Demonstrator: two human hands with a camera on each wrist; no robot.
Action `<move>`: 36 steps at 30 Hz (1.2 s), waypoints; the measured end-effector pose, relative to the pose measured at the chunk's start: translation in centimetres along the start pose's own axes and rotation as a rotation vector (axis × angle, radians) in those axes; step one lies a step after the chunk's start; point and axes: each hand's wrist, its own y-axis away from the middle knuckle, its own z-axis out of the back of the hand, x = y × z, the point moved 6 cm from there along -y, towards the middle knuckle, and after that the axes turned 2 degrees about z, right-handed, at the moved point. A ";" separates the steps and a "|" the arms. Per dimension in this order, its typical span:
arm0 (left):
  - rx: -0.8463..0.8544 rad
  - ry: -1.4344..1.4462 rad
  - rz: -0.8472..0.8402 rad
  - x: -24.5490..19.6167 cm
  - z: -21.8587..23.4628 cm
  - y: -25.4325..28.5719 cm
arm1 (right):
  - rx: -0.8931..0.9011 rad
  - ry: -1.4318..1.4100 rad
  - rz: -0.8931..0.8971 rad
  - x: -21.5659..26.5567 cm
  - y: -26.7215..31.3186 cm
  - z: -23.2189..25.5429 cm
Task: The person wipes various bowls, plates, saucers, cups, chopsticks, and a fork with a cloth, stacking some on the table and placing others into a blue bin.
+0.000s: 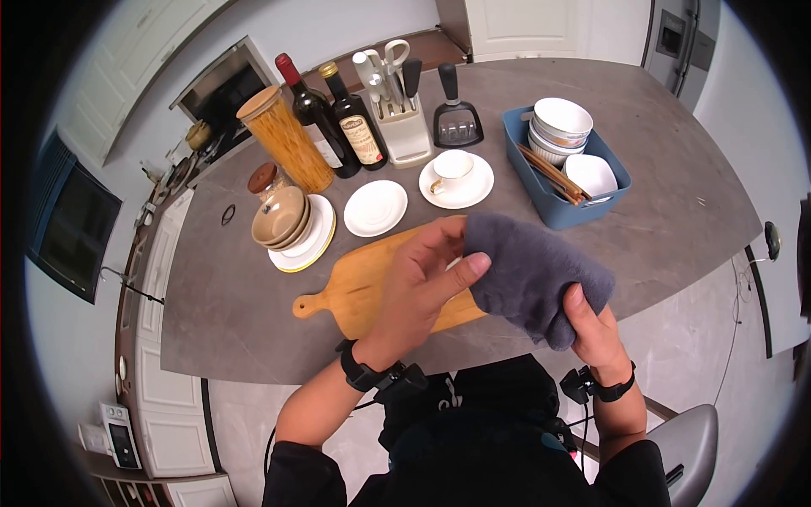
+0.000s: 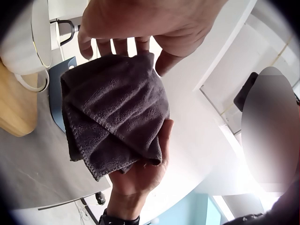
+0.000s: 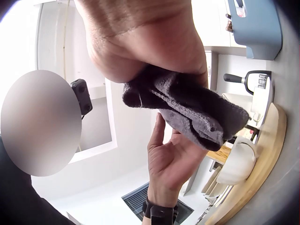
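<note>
A folded grey-purple cloth (image 1: 541,275) with a stitched hem (image 2: 86,154) is held up above the near edge of the counter. My right hand (image 1: 596,334) grips its lower right side, thumb on the front and the other fingers hidden behind. At the cloth's left edge is my left hand (image 1: 414,283); its fingertips reach the cloth's edge and its thumb stands apart. The left wrist view shows those fingers (image 2: 121,46) spread loosely along the top of the cloth. Below the hands lies a wooden cutting board (image 1: 359,283), partly covered by the left hand.
A white saucer (image 1: 376,209), a cup (image 1: 454,166) on its saucer and stacked brown bowls (image 1: 281,218) on plates stand beyond the board. Behind are two bottles (image 1: 359,127), a pasta jar (image 1: 291,144) and a knife block (image 1: 404,135). A blue basket (image 1: 562,203) holds bowls and chopsticks.
</note>
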 end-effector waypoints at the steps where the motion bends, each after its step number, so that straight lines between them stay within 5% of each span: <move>1: -0.001 0.017 0.058 -0.2 -0.4 0.1 | 0.003 -0.001 -0.003 -0.1 0.0 0.0; 6: 0.001 -0.019 0.047 -1.3 0.4 -0.1 | 0.024 0.077 -0.064 -1.3 0.6 1.5; 8: 0.011 -0.369 -0.215 -3.4 0.2 0.0 | 0.023 0.108 -0.062 -1.7 1.0 2.2; 12: 0.056 -0.539 -0.263 -3.8 -0.3 0.3 | 0.059 0.162 -0.014 -2.0 1.3 3.5; 19: 0.093 -0.551 -0.061 -2.8 -1.5 0.4 | 0.160 -0.176 0.054 -2.4 -0.2 2.5; 22: 0.062 -0.546 -0.117 -2.2 -1.0 -0.2 | 0.097 -0.243 -0.187 -4.3 0.0 2.6; 25: 0.053 -0.370 -0.085 -2.8 -1.1 -1.0 | -0.102 -0.691 -0.036 -5.3 -0.2 2.8; 28: 0.130 -0.232 0.040 -1.9 -1.6 -1.3 | -0.027 -0.878 0.011 -7.1 -0.5 1.9; 33: 0.205 -0.444 0.078 -2.2 0.0 -0.7 | -0.117 -0.645 -0.099 -7.9 -0.8 3.7; 35: -0.056 -0.444 0.131 -3.3 2.8 0.0 | -0.177 -0.652 -0.127 -8.3 -0.4 4.9; 36: -0.059 -0.446 0.133 -3.3 3.5 0.4 | -0.221 -0.688 -0.092 -8.5 0.0 5.9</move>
